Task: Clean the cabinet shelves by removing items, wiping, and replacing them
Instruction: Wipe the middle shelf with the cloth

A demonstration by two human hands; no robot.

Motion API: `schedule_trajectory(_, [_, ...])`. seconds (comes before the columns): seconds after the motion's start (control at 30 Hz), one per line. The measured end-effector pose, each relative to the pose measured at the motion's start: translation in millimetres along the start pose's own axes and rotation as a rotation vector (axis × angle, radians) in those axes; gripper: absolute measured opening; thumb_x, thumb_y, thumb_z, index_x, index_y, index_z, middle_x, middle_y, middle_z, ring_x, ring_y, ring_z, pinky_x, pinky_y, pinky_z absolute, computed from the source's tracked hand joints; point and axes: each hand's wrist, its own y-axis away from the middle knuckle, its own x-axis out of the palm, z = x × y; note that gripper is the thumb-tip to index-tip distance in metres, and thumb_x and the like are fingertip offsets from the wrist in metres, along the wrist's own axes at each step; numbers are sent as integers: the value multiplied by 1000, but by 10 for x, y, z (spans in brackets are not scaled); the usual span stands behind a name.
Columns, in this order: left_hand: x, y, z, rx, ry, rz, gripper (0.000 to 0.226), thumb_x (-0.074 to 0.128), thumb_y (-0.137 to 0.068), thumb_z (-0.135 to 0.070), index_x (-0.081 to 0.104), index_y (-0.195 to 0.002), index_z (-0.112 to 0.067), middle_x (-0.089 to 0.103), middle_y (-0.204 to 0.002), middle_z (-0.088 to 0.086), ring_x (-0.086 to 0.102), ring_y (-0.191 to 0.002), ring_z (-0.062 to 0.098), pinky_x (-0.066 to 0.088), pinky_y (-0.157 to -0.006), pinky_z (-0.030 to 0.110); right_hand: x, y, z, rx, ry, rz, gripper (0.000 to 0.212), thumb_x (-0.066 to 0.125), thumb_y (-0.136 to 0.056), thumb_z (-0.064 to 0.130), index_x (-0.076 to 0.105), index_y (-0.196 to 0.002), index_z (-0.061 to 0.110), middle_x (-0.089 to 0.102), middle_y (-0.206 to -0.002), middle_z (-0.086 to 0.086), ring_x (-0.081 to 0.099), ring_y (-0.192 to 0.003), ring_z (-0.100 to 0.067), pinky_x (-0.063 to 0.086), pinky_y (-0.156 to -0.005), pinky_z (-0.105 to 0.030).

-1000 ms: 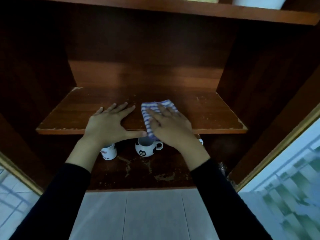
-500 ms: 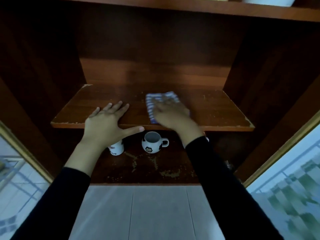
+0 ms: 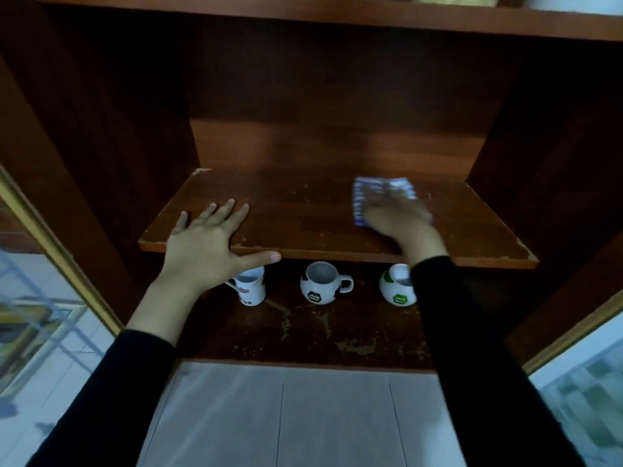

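The right hand (image 3: 397, 219) presses flat on the cloth (image 3: 369, 192) far right on the shelf (image 3: 303, 225), left hand (image 3: 205, 241) spread empty at its near-left edge.

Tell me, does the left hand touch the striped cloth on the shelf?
Apart. The head view shows the left hand flat on the shelf at its left front, the cloth under the right hand, bare wood between them.

One cabinet (image 3: 337, 96): dark reddish-brown wood, dim within, with worn patches on the bottom board. Gold trim (image 3: 54, 244) runs along both outer edges. Below is a pale grey surface (image 3: 330, 419) with straight seams. Blurred pale area (image 3: 37, 332) left; blurred green pattern (image 3: 593, 392) right.
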Motion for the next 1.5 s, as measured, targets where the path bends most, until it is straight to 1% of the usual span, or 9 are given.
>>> schedule_trajectory(0.23, [8, -23, 2, -22, 26, -5, 128, 11, -46, -108, 20, -155, -42, 15, -163, -15, 13, -151, 10, 7, -122, 47, 270, 645, 767, -480, -2, 17, 49, 19, -104, 46, 11, -152, 50, 0, -164, 10, 0, -151, -14, 6, -119, -35])
schedule_trajectory(0.4, [6, -3, 6, -12, 31, -20, 124, 15, -50, -107, 21, -155, -41, 15, -163, -13, 13, -151, 11, 8, -123, 49, -38, 267, -590, -25, 18, 13, 50, 19, -104, 47, 12, -153, 45, 1, -164, 6, 3, -151, -18, 14, -119, -40])
schedule_trajectory(0.53, [2, -9, -9, -12, 18, -14, 124, 14, -50, -107, 19, -155, -41, 15, -163, -13, 12, -151, 12, 8, -123, 49, -126, -96, -533, 168, -7, 25, 54, 18, -103, 48, 7, -155, 39, -4, -165, 0, -1, -151, -28, 6, -121, -46])
schedule_trajectory(0.73, [-17, -4, -8, -25, 40, -5, 125, 15, -48, -107, 20, -155, -41, 15, -163, -14, 12, -151, 10, 7, -123, 48, 246, 140, 992, -339, 18, 48, 52, 16, -104, 44, 9, -155, 40, 0, -165, 1, 1, -151, -24, 6, -121, -45])
schedule_trajectory(0.87, [-21, -1, -10, -26, 41, -2, 125, 15, -48, -107, 19, -155, -42, 14, -163, -14, 11, -151, 10, 6, -122, 46, 230, 416, 623, -422, 17, 60, 51, 14, -103, 49, 9, -153, 46, -2, -164, 8, -3, -151, -18, 5, -121, -39])
schedule_trajectory(1.03, [1, -15, 0, -15, 28, -6, 125, 14, -49, -107, 18, -155, -41, 13, -164, -13, 11, -151, 11, 7, -123, 49, -42, 40, -751, 40, 28, 27, 52, 16, -103, 50, 8, -154, 43, -1, -164, 2, 2, -151, -25, 11, -122, -45])
schedule_trajectory(1.17, [14, -18, 8, -10, 19, -20, 125, 14, -50, -107, 20, -155, -41, 16, -163, -12, 13, -151, 12, 8, -123, 50, -103, -367, -680, 206, -4, 35, 55, 17, -102, 51, 5, -155, 40, -6, -164, -3, -3, -151, -32, 3, -121, -50])
schedule_trajectory(1.3, [0, -24, 1, -16, 23, -17, 126, 13, -48, -107, 20, -155, -41, 16, -163, -12, 13, -151, 12, 8, -123, 49, 98, -391, 483, -121, -4, 29, 52, 21, -104, 35, 18, -156, 26, 9, -164, -10, 15, -149, -30, 16, -120, -45])
schedule_trajectory(1.5, [-2, -2, -8, -23, 36, -20, 126, 14, -47, -106, 20, -155, -41, 16, -163, -13, 14, -150, 10, 8, -122, 47, 220, 282, 963, -498, 14, 151, 50, 16, -104, 51, 5, -152, 48, -8, -164, 7, -8, -151, -19, -1, -120, -41])
